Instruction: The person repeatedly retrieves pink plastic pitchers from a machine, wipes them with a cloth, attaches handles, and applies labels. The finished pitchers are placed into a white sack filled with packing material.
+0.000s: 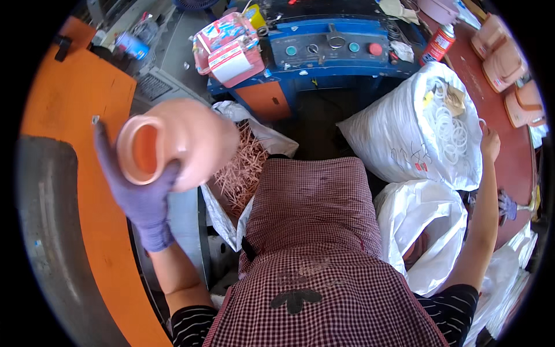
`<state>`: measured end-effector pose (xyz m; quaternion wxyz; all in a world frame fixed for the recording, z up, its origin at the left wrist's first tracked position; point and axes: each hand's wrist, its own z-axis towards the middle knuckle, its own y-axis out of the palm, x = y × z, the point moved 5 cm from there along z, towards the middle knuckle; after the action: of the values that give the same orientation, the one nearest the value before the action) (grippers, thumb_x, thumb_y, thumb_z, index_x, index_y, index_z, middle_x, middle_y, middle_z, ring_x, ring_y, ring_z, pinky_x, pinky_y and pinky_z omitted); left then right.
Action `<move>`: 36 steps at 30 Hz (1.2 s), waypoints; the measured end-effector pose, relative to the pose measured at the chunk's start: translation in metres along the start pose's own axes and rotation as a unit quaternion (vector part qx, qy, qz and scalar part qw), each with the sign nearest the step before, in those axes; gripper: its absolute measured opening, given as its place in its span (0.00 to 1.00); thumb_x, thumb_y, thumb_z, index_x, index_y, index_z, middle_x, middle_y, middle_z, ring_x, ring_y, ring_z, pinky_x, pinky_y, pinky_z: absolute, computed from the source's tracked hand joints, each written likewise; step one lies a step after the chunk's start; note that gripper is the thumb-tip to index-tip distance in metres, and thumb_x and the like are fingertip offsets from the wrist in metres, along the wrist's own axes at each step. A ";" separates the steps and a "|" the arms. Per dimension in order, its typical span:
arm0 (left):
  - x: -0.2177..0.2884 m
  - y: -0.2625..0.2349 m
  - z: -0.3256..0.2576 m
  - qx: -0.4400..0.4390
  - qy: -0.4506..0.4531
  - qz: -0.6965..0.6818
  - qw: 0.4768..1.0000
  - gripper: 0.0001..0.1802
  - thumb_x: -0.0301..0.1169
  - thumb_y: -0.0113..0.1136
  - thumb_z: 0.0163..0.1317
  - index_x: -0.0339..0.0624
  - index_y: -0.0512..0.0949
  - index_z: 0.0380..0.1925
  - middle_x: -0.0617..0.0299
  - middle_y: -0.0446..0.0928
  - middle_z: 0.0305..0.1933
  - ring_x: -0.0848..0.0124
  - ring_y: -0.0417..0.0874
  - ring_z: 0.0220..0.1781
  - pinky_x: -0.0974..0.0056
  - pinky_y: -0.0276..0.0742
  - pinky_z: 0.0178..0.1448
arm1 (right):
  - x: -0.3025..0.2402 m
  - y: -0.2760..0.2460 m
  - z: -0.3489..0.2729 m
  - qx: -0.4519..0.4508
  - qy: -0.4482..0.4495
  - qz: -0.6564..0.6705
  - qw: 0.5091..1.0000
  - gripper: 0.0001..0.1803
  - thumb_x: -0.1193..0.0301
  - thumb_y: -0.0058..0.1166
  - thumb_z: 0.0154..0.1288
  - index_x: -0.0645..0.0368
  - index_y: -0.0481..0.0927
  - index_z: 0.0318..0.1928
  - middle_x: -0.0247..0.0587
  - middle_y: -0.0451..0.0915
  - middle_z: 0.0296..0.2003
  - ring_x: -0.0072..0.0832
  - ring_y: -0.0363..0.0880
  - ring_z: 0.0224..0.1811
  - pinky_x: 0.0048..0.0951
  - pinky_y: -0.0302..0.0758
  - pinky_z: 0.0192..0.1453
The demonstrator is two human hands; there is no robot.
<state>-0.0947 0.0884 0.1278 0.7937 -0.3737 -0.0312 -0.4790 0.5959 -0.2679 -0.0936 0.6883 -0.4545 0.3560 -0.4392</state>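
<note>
My left hand [137, 199], in a purple glove, grips a pink plastic jug [202, 141] near its open mouth. The thumb presses on the near side and the fingers reach round the far side. The jug is tilted, its mouth facing left, and its body is slightly blurred. My bare right hand [490, 143] is stretched out beside a large white woven sack [393, 127], close to the table. Several white plastic rings [450, 136] lie in the sack's top. The right fingers are curled together; a small pale bit shows at their tips, too small to name.
Pink scraps [245, 168] fill a bag left of my lap. A white bag [428, 202] stands open on the right. Ahead is a blue machine panel [324, 49] with buttons. Pink jugs [503, 63] and a red spray can [439, 43] stand on the red-brown table [509, 168].
</note>
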 end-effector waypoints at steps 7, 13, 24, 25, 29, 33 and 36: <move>0.048 0.131 -0.056 -0.218 -0.003 -0.267 0.939 0.46 0.38 0.82 0.32 0.37 0.67 0.52 0.55 0.79 0.47 0.60 0.83 0.48 0.58 0.77 0.53 | -0.208 -0.098 -0.109 -0.189 -0.141 0.623 0.746 0.10 0.71 0.56 0.68 0.64 0.81 0.46 0.40 0.83 0.42 0.25 0.82 0.42 0.26 0.74 0.54; 0.064 0.148 -0.071 -0.206 0.032 -0.263 0.942 0.43 0.43 0.79 0.36 0.39 0.68 0.50 0.54 0.78 0.46 0.53 0.80 0.46 0.51 0.73 0.50 | -0.345 -0.203 -0.281 -0.078 -0.565 0.514 0.641 0.24 0.75 0.64 0.54 0.52 0.80 0.55 0.43 0.80 0.50 0.39 0.78 0.58 0.50 0.66 0.68; 0.068 0.139 -0.086 -0.230 0.060 -0.198 0.951 0.40 0.40 0.78 0.35 0.40 0.72 0.51 0.53 0.75 0.49 0.52 0.76 0.50 0.50 0.71 0.56 | -0.384 -0.209 -0.310 -0.113 -0.578 0.437 0.680 0.13 0.75 0.59 0.44 0.57 0.82 0.36 0.36 0.82 0.38 0.37 0.81 0.47 0.38 0.76 0.58; 0.067 0.140 -0.087 -0.241 0.050 -0.197 0.949 0.40 0.40 0.78 0.35 0.40 0.72 0.51 0.53 0.75 0.49 0.52 0.76 0.51 0.49 0.71 0.56 | -0.385 -0.207 -0.311 -0.100 -0.577 0.439 0.681 0.12 0.75 0.58 0.45 0.57 0.82 0.35 0.36 0.82 0.38 0.36 0.81 0.47 0.38 0.76 0.58; 0.067 0.141 -0.084 -0.264 0.033 -0.222 0.938 0.40 0.40 0.79 0.33 0.40 0.73 0.50 0.53 0.75 0.48 0.52 0.77 0.49 0.50 0.72 0.55 | -0.385 -0.214 -0.309 -0.075 -0.623 0.372 0.684 0.08 0.72 0.55 0.49 0.56 0.82 0.31 0.36 0.82 0.34 0.36 0.81 0.45 0.36 0.75 0.55; 0.063 0.145 -0.082 -0.257 0.064 -0.227 0.937 0.38 0.38 0.79 0.31 0.41 0.75 0.48 0.52 0.75 0.46 0.51 0.79 0.46 0.52 0.73 0.50 | -0.392 -0.217 -0.300 -0.199 -0.679 0.291 0.644 0.05 0.71 0.55 0.49 0.57 0.82 0.28 0.39 0.82 0.32 0.37 0.79 0.44 0.38 0.72 0.54; 0.062 0.146 -0.076 -0.252 0.060 -0.225 0.939 0.36 0.38 0.79 0.31 0.42 0.76 0.45 0.52 0.75 0.46 0.51 0.79 0.46 0.53 0.73 0.50 | -0.399 -0.223 -0.295 -0.277 -0.717 0.234 0.595 0.05 0.74 0.54 0.51 0.58 0.83 0.27 0.42 0.82 0.32 0.39 0.78 0.45 0.43 0.70 0.55</move>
<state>0.0295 0.0330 0.0163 0.5456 -0.5153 0.0546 -0.6587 0.1274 -0.0346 0.0532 0.6420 -0.6925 -0.0539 0.3245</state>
